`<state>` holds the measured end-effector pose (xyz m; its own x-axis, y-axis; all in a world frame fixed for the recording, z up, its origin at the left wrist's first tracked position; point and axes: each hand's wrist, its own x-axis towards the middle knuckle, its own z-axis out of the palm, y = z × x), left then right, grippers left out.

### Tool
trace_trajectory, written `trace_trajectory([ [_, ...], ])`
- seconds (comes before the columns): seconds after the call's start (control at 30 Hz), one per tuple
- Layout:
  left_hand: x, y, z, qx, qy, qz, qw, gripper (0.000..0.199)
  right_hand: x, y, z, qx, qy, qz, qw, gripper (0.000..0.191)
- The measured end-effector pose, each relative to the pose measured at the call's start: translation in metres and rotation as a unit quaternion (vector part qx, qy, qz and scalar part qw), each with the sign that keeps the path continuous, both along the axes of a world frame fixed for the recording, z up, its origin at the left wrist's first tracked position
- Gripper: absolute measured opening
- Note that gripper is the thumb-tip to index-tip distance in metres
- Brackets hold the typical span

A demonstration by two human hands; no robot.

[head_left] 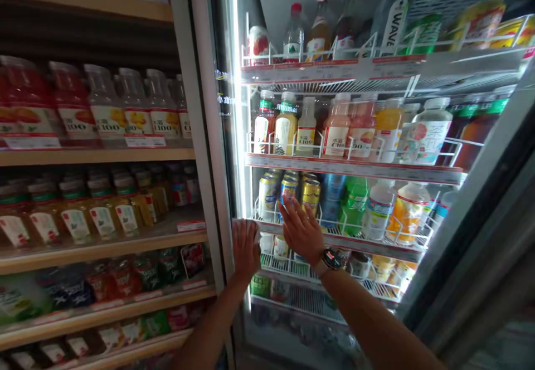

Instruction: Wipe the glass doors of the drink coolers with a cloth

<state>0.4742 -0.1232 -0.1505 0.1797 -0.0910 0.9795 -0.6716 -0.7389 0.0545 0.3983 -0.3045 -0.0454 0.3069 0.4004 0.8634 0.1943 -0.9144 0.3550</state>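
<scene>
My left hand (246,251) and right hand (302,230) are both open, fingers spread flat, and neither is holding anything. The fingertips of the right hand sit just in front of three cans (289,191) with metal bodies and rounded shoulders, one silver, one blue, one gold. I can't tell whether they touch. Those cans lean in a wire rack (334,230) of thin white rods, and its front lip runs just below my fingers. The left hand is up against the white shelf rail (267,228) at the cooler's inner corner, its fingertips on or right by the rail.

A smooth watch (330,259) with a dark face and a tan strap sits on my right wrist (the only thing I'm wearing on either arm that I can see). Beside the cans stand blue cans (332,193) and a ribbed green bottle (355,205). Plastic juice bottles (338,127) fill the rack above. A bright LED strip (239,91) runs down the cooler's edge, and the glass door (472,191) stands swung out on my right. To my left, wooden shelves (83,155) carry squat plastic juice jugs (104,102), and shiny snack bags (112,280) lie lower down.
</scene>
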Motion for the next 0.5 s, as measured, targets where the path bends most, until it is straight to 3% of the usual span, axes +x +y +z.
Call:
trace_trajectory([
  [0.13, 0.016, 0.0, 0.112, 0.028, -0.037, -0.028, 0.999, 0.057, 0.0, 0.0, -0.001, 0.001, 0.011, 0.0, 1.0, 0.071],
  [0.2, 0.019, -0.003, 0.152, 0.009, -0.044, -0.026, 0.999, 0.055, 0.001, -0.001, -0.002, 0.001, 0.003, -0.003, 1.0, 0.07],
  [0.23, 0.018, -0.004, 0.164, 0.002, -0.048, -0.025, 0.999, 0.054, 0.002, -0.001, -0.002, -0.001, -0.003, -0.005, 1.0, 0.069],
  [0.27, 0.017, -0.006, 0.168, -0.002, -0.056, -0.025, 0.998, 0.054, 0.002, -0.001, -0.002, -0.003, -0.01, -0.008, 1.0, 0.068],
  [0.33, 0.015, -0.009, 0.158, 0.001, -0.075, -0.026, 0.997, 0.055, 0.003, 0.0, -0.003, -0.008, -0.02, -0.014, 1.0, 0.066],
  [0.4, 0.013, -0.012, 0.13, 0.013, -0.081, -0.02, 0.996, 0.055, 0.003, 0.0, -0.002, -0.011, -0.025, -0.018, 0.999, 0.064],
  [0.5, 0.004, -0.015, 0.073, 0.043, -0.077, -0.008, 0.996, 0.057, 0.002, 0.0, -0.002, -0.016, -0.027, -0.02, 0.999, 0.063],
])
